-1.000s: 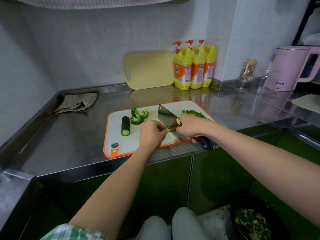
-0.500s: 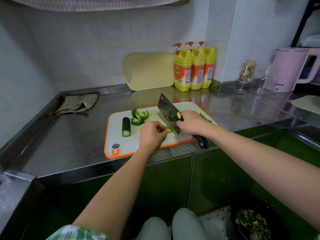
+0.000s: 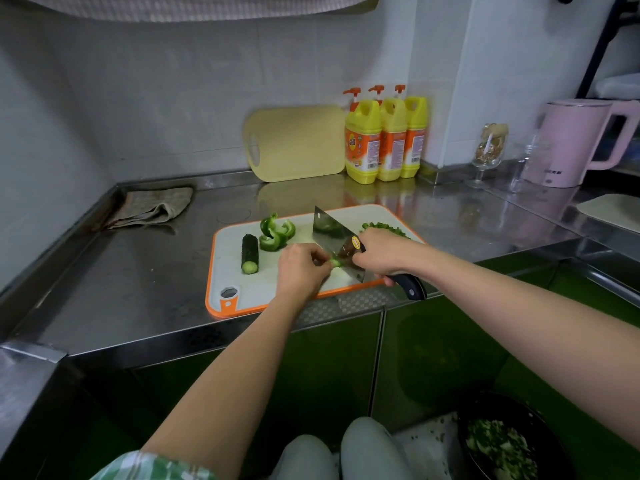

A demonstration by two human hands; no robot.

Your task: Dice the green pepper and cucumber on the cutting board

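Cutting board (image 3: pixel 228 261) frame centre, at bench (image 3: pixel 138 271) edge within my reach | cleaver (image 3: pixel 329 233) in right hand (image 3: pixel 381 254), fingers wrapped round its handle for control | left hand (image 3: pixel 301 268) fingers curled, tips tucked from blade | cucumber (image 3: pixel 250 252) parked left-centre, pepper pieces (image 3: pixel 275 232) behind, queued | green pepper strip (image 3: pixel 335 261) pinned under left fingers beside blade.

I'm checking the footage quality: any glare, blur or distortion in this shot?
Head view: wide-angle distortion bends the steel counter; its surface mirrors the yellow bottles, with pale glare at right; the cleaver, left hand and right hand look sharp.
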